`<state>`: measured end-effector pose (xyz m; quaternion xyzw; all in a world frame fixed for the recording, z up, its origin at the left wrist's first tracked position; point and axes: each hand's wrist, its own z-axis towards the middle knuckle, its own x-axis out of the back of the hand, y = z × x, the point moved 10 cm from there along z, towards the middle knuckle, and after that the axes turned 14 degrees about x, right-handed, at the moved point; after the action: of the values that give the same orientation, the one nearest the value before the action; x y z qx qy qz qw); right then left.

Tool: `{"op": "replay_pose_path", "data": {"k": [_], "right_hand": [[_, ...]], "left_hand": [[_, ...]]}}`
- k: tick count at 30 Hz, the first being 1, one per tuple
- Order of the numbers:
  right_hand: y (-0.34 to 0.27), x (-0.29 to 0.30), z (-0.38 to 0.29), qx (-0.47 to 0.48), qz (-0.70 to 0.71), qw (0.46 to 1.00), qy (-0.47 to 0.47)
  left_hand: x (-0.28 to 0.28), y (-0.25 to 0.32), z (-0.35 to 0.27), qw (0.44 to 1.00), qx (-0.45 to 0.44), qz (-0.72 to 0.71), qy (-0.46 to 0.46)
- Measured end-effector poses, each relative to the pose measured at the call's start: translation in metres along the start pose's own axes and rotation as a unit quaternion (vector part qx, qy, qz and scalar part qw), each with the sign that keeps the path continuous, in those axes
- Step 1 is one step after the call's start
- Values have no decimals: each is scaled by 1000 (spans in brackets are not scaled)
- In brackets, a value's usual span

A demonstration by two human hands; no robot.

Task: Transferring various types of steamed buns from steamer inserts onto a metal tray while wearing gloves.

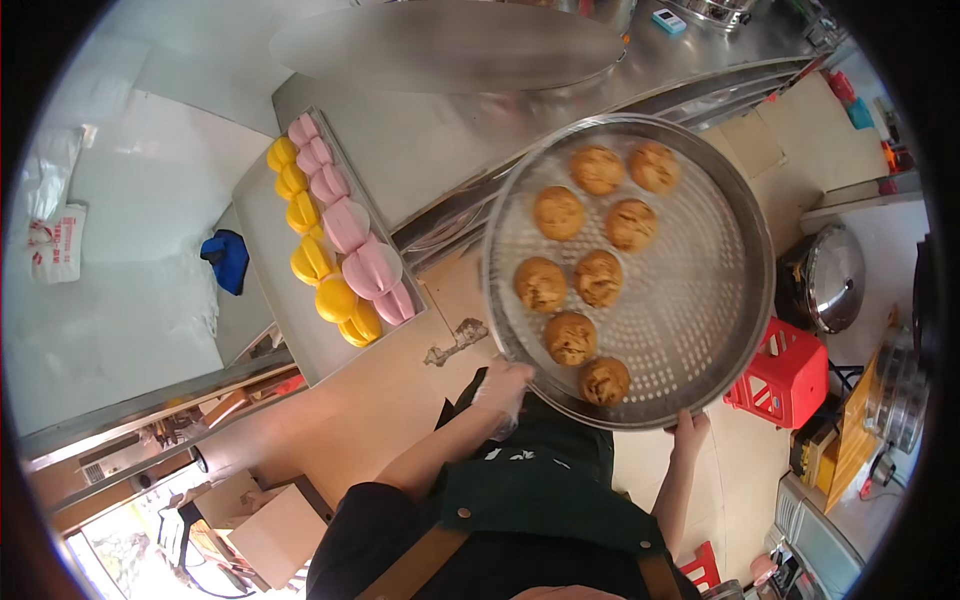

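A large round metal steamer tray (697, 322) with a perforated bottom is held out in front of me over the floor. Several round golden-brown buns (630, 225) sit on it, mostly on its left half. My left hand (504, 386), in a clear plastic glove, grips the tray's lower left rim. At the lower right rim, my right hand (688, 431) holds the tray too; its fingers are partly hidden beneath. To the left, a rectangular metal tray (281, 277) carries a row of yellow buns (311, 259) beside a row of pink buns (346, 225).
A steel counter (427, 150) runs along the far side, bearing a small blue device (669, 21). A dark blue cloth (226, 261) lies left of the rectangular tray. Red plastic stool (787, 375) and lidded pot (832, 277) stand right. Cardboard boxes (277, 532) sit lower left.
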<state>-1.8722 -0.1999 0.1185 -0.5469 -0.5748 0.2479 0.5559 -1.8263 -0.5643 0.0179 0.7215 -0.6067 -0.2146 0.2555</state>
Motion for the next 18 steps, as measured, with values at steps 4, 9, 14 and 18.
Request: {"op": "replay_pose_path", "data": {"k": [4,9,14,18], "right_hand": [[23,62,-47,-47,-27,992,115],[50,86,-56,-104,-64,986,110],[70,77,-19,-117,-63,987,94],[93,72,42,-96,-39,992,72]], "left_hand": [[-52,45,-36,975,200,-60,-74],[-84,12,-2,968,200,-85,-123],[-104,21,35,944,-154,279,-79],[-121,3,67,955,248,-131,-90]]}}
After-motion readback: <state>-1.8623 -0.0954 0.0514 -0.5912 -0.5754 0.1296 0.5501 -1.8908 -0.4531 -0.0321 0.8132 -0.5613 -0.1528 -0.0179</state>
